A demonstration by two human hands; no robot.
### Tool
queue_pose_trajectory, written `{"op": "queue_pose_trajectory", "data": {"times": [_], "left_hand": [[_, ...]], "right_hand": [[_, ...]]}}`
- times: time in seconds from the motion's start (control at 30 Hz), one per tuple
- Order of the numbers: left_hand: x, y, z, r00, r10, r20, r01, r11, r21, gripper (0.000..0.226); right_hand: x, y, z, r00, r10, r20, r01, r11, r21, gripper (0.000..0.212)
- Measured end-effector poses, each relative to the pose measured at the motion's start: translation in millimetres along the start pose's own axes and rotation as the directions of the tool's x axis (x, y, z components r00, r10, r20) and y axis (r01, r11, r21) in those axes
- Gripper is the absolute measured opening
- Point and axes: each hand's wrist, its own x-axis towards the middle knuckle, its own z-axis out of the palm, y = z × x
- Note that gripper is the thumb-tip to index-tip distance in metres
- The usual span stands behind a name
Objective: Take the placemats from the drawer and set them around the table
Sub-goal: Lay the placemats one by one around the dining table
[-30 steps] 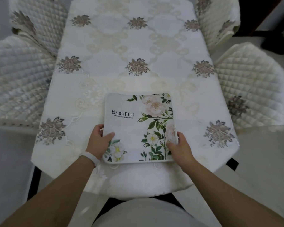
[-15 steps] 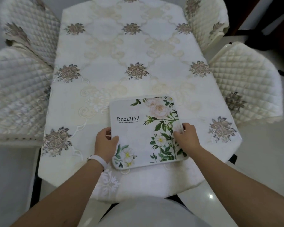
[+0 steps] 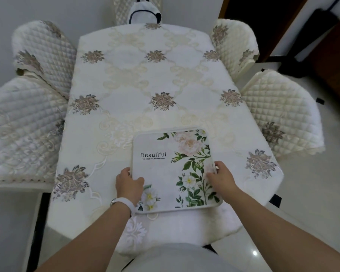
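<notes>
A stack of white placemats point(image 3: 165, 173), printed with flowers and the word "Beautiful", lies at the near end of the table point(image 3: 141, 79), which is covered by a cream embroidered cloth. My left hand point(image 3: 129, 183) grips the stack's left edge, thumb on top. My right hand point(image 3: 221, 176) grips its right edge, fingers curled over the side. How many mats the stack holds cannot be told; a second edge shows at the back.
Quilted cream chairs stand at the left point(image 3: 22, 130) point(image 3: 45, 52) and right point(image 3: 279, 114) point(image 3: 234, 44) sides. Another chair point(image 3: 143, 12) stands at the far end. A dark doorway point(image 3: 263, 20) lies at the back right.
The stack has slid slightly right and away from the table's near edge, both hands staying on its sides. The camera has tilted up, showing the far end of the table.
</notes>
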Motion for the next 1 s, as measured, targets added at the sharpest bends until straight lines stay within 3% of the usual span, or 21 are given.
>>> {"op": "queue_pose_trajectory", "data": {"times": [0.1, 0.3, 0.63, 1.0], "left_hand": [[0.6, -4.3, -4.3, 0.998, -0.038, 0.056, 0.044, 0.994, -0.101, 0.04], [-1.7, -9.9, -19.6, 0.996, 0.025, 0.08, -0.014, 0.99, -0.14, 0.023], [-4.7, -3.6, -28.7, 0.977, 0.126, 0.171, -0.086, 0.972, -0.219, 0.017], [-62.1, 55.1, 47.5, 0.901, 0.259, 0.347, -0.157, 0.942, -0.297, 0.019]], "right_hand": [[-11.0, -2.4, 3.1, 1.0, -0.025, -0.001, 0.025, 1.0, 0.009, 0.016], [-37.3, -6.3, 17.5, 0.998, -0.061, -0.003, 0.061, 0.993, 0.101, 0.022], [-65.6, -2.0, 6.1, 0.99, -0.073, -0.117, 0.089, 0.986, 0.138, 0.014], [-87.9, 57.3, -88.0, 0.966, 0.047, -0.253, 0.045, 0.938, 0.344, 0.026]]}}
